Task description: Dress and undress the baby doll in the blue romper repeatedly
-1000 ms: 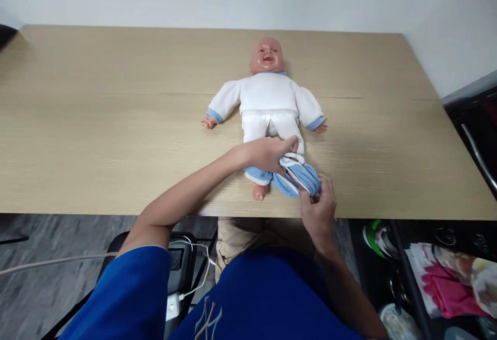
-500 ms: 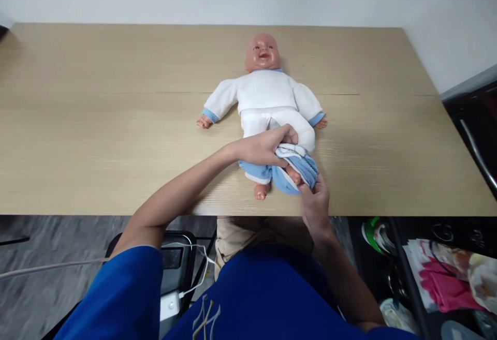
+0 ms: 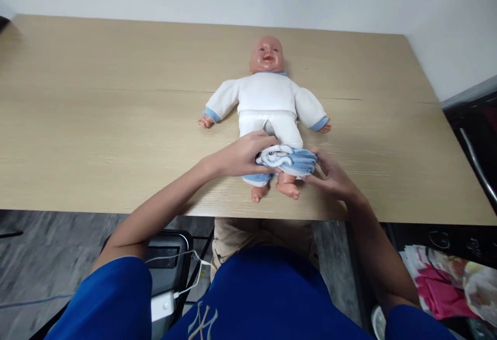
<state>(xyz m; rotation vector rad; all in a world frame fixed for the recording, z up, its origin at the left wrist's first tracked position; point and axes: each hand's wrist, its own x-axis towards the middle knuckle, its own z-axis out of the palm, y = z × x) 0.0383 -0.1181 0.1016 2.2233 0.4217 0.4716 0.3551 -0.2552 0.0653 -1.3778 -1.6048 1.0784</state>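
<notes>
A baby doll in a white top and white trousers lies on its back, its feet toward me. Around the doll's leg on the right is a bunched blue and white cloth, which looks like small pants. My left hand grips the left side of that cloth, fingers closed on its edge. At the cloth's right side my right hand pinches it between thumb and fingers. Below it the doll's right-side foot shows bare. The other foot comes out of a blue and white leg opening.
The wooden table ends just beyond the doll's feet on my side. A white wall stands behind it. Below on the right are a pink item and plastic bags; at lower left, a white adapter with cables.
The cloth has slid up over the right-side foot, which now shows whole below it. My right hand has moved up and right, and my left hand slightly left.
</notes>
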